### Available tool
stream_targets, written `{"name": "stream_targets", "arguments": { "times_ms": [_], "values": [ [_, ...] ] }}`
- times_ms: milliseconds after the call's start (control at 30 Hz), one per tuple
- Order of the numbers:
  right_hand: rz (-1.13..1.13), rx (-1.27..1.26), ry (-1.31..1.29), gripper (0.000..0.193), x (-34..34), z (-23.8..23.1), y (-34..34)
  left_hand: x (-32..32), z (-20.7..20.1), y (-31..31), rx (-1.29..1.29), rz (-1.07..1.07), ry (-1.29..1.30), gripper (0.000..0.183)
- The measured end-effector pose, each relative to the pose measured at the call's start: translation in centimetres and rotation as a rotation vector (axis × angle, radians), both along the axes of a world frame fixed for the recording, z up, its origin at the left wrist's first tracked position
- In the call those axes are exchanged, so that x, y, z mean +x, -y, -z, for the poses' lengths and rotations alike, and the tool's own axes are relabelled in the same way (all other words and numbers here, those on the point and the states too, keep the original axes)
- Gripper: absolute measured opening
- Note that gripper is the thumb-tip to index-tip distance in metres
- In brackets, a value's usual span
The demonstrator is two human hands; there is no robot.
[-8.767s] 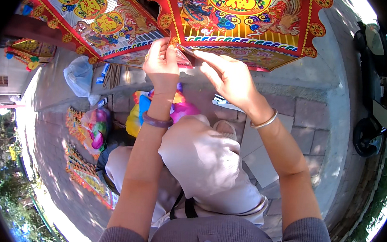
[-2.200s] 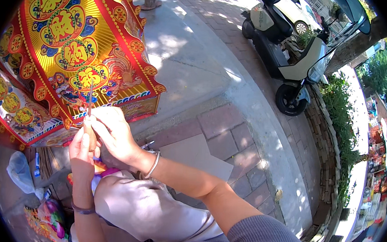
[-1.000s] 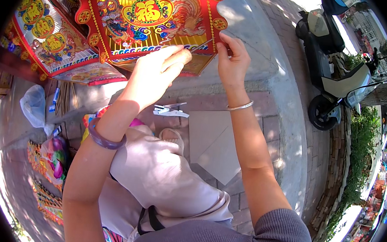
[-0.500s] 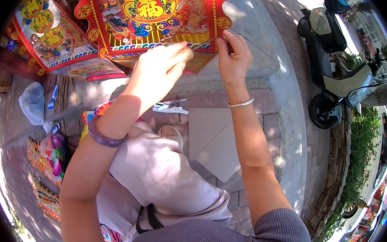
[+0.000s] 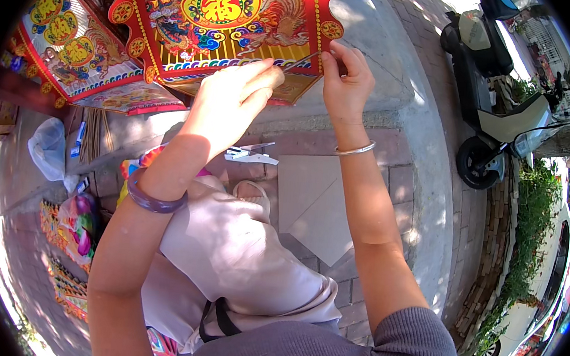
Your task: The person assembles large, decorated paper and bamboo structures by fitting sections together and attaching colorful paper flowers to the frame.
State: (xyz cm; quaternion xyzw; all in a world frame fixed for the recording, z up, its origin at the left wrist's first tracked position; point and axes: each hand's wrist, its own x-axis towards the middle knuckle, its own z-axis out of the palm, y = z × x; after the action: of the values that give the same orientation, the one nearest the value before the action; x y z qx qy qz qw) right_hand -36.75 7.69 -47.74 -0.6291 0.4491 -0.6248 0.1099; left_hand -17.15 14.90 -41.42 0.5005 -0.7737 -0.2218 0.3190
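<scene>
banner (image 5: 223,22) nearer | left hand (image 5: 234,100) spread flat on it | right hand (image 5: 346,82) pinching its edge

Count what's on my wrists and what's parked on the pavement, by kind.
Purple bangle on the left wrist: 1
Silver bangle on the right wrist: 1
Scooter parked at the right: 1
Total: 3

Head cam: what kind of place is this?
Likely an outdoor pavement work spot: brick paving underfoot, a parked scooter at the kerb, and red-and-gold decorative panels that both hands work on in the sun.
</scene>
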Motion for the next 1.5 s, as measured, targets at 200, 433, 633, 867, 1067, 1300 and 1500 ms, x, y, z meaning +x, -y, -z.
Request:
{"name": "stream_targets", "arguments": {
  "times_ms": [200, 433, 633, 867, 1067, 1300, 1500],
  "values": [
    [0.02, 0.001, -0.027, 0.018, 0.0, 0.3, 0.0, -0.1, 0.0, 0.0, 0.028, -0.037, -0.025, 0.044],
    [0.058, -0.047, -0.077, 0.017, 0.2, 0.5, 0.0, -0.9, 1.0, -0.3, -0.136, -0.072, 0.086, 0.043],
    [0.058, -0.064, -0.074, 0.015, 0.4, 0.8, -0.1, -0.9, 1.3, 0.0, 0.21, -0.092, -0.242, 0.043],
    [0.065, -0.051, -0.087, 0.014, 0.2, 1.1, 0.1, -0.9, 1.9, 0.2, 0.155, -0.053, -0.255, 0.044],
    [0.06, -0.055, -0.074, 0.015, 0.2, 1.3, 0.1, -1.4, 1.6, -0.1, -0.188, -0.104, 0.113, 0.041],
    [0.052, -0.074, -0.102, 0.014, 0.4, 1.2, 0.1, -0.8, 2.2, 0.5, 0.398, -0.035, -0.444, 0.044],
    [0.067, -0.048, -0.117, 0.014, 0.2, 1.1, 0.0, -1.3, 3.2, 0.5, -0.163, -0.084, 0.078, 0.04]
  ]
}}
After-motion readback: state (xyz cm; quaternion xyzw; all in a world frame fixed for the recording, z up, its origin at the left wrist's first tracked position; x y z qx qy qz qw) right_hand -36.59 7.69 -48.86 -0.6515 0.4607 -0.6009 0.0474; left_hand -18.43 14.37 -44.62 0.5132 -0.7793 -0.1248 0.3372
